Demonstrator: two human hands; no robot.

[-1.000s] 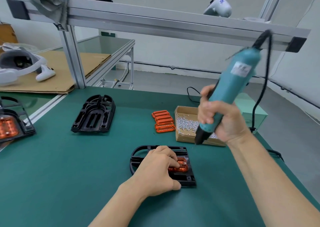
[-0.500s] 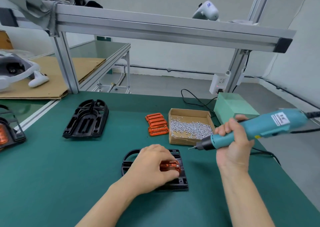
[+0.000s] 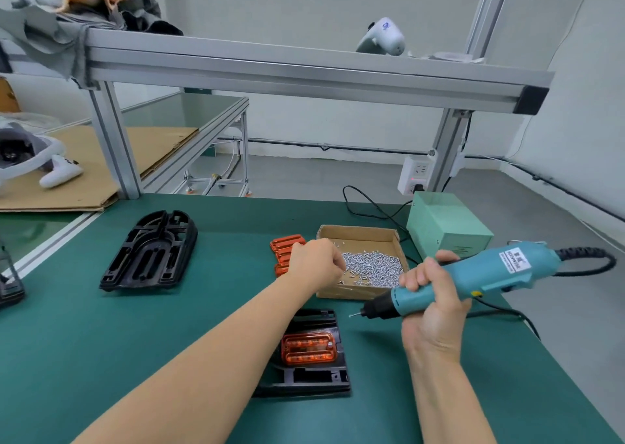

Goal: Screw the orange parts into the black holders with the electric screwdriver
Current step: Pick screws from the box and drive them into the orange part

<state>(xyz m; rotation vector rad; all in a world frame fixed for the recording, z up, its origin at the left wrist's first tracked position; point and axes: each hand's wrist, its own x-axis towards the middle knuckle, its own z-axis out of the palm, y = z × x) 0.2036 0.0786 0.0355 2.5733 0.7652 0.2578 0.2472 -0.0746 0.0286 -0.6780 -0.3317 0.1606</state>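
A translucent orange part (image 3: 309, 348), ribbed with two long slots, sits in a black holder (image 3: 313, 374) at the worktop's (image 3: 101, 342) 6 o'clock. The right hand (image 3: 431, 308) grips a teal electric screwdriver (image 3: 473, 279); the left hand (image 3: 314, 264) reaches with curled fingers into the screw box (image 3: 363, 261) at 12 o'clock, grasp unclear.

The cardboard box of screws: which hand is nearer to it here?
Left. The left hand is at the box of screws, fingers curled over its left edge above the screw pile. The right hand holds the electric screwdriver just off the box's front right corner.
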